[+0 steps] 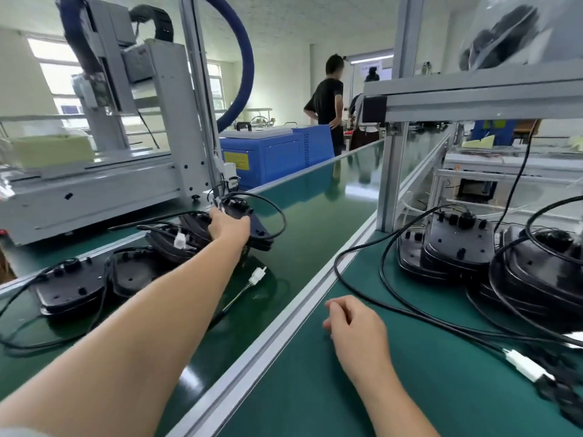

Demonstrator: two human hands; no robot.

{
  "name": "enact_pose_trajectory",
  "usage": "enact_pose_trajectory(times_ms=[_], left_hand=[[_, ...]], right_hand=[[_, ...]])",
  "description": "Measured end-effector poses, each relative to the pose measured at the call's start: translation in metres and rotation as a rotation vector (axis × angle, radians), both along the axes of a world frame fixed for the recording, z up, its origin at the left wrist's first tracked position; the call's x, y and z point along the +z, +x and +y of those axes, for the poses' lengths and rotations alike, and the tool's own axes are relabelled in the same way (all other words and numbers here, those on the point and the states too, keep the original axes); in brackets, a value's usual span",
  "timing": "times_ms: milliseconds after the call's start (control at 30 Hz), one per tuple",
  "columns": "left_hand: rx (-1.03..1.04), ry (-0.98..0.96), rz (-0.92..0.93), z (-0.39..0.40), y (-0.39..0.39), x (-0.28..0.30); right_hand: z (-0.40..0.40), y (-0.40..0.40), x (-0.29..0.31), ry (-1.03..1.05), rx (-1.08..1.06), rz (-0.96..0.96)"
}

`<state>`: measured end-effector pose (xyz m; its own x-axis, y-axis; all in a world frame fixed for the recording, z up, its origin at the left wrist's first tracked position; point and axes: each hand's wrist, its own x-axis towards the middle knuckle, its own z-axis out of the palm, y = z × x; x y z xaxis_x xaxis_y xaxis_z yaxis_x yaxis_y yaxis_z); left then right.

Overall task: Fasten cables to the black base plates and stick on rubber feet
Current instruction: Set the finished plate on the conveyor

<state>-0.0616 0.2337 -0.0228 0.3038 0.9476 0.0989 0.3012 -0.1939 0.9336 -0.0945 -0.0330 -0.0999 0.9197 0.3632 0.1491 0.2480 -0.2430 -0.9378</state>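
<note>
The left hand reaches far out and its fingers curl round a stack of shiny black base plates with thin black cables on the smooth green belt. The right hand rests on the green mat, fingers loosely curled, holding nothing. More rounded plates are stacked at the right, near a grey metal post.

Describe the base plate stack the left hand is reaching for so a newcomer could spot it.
Start at the green conveyor belt and follow its far left edge beside the grey machine. The left hand grips a tilted stack of black base plates; unlike the flat plates nearer, it is looped by cable.
</note>
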Motion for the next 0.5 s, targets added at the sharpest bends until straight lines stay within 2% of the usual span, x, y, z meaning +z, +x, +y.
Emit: enact_pose_trajectory(times_ms=[167,300,400,500], left_hand=[[0.067,0.122,0.159,0.019,0.035,-0.002],[0.115,0.280,0.426,0.023,0.055,-0.007],[0.186,0.440,0.552,0.026,0.056,-0.009],[0.223,0.682,0.744,0.026,0.049,-0.004]], right_hand=[[0.002,0.005,-0.004,-0.025,0.015,-0.058],[0.003,0.005,-0.007,-0.027,0.019,-0.070],[0.003,0.006,-0.008,-0.029,0.020,-0.062],[0.003,0.007,-0.007,-0.032,0.012,-0.058]])
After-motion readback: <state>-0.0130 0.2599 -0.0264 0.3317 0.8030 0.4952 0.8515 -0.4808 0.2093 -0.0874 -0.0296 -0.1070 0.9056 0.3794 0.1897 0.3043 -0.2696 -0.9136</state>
